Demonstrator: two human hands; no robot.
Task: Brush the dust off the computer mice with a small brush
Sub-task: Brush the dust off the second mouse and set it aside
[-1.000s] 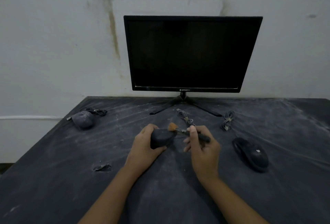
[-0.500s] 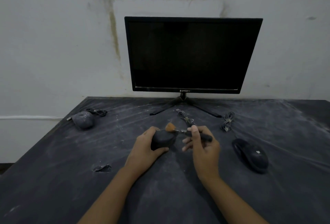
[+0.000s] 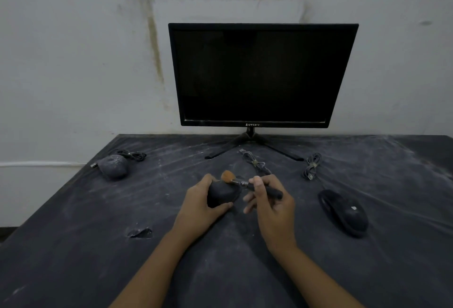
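Observation:
My left hand (image 3: 196, 207) grips a dark computer mouse (image 3: 223, 193) at the middle of the dusty black table (image 3: 98, 258). My right hand (image 3: 272, 207) holds a small brush (image 3: 245, 182) by its dark handle; the orange bristles rest on the far top of that mouse. A dust-covered grey mouse (image 3: 113, 166) lies at the far left with its coiled cable. A clean black mouse (image 3: 344, 212) lies to the right.
A black monitor (image 3: 259, 74) on a tripod-like stand sits at the back against the stained wall. Two bundled cables (image 3: 312, 165) lie in front of the stand. A small tear (image 3: 141, 233) marks the table cover left of my left arm.
The brush head has slid slightly left along the top of the held mouse. Both hands stay in nearly the same place.

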